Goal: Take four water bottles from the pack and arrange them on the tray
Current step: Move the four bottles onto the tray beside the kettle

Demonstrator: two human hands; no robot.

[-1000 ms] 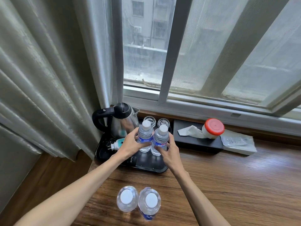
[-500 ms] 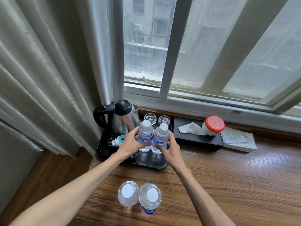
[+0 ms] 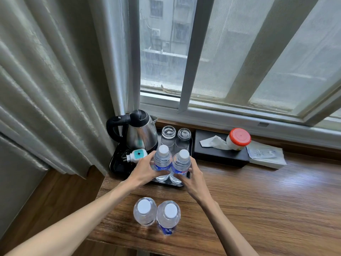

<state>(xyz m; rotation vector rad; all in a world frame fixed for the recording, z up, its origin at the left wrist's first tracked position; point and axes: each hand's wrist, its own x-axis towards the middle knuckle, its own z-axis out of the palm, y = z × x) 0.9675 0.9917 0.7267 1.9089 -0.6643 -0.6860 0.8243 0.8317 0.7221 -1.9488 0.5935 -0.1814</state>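
Observation:
Two clear water bottles with white caps and blue labels stand upright side by side at the front of the black tray (image 3: 118, 166). My left hand (image 3: 144, 170) is wrapped round the left bottle (image 3: 162, 162). The right bottle (image 3: 181, 166) is gripped by my right hand (image 3: 193, 179). Two more of the same bottles, one on the left (image 3: 144, 211) and one on the right (image 3: 168, 217), stand upright on the wooden table nearer to me, touching each other. No pack is in view.
On the tray stand a steel kettle (image 3: 140, 133) with a black handle, a white plug (image 3: 136, 155) and two upturned glasses (image 3: 176, 135). Right of the tray lies a black tissue box (image 3: 219, 154) bearing a red-lidded jar (image 3: 239, 138). A curtain (image 3: 46, 89) hangs left; the table edge (image 3: 100, 189) drops off.
Both hands keep hold of the two bottles, which now stand a little nearer the tray's front edge. The view has tilted slightly.

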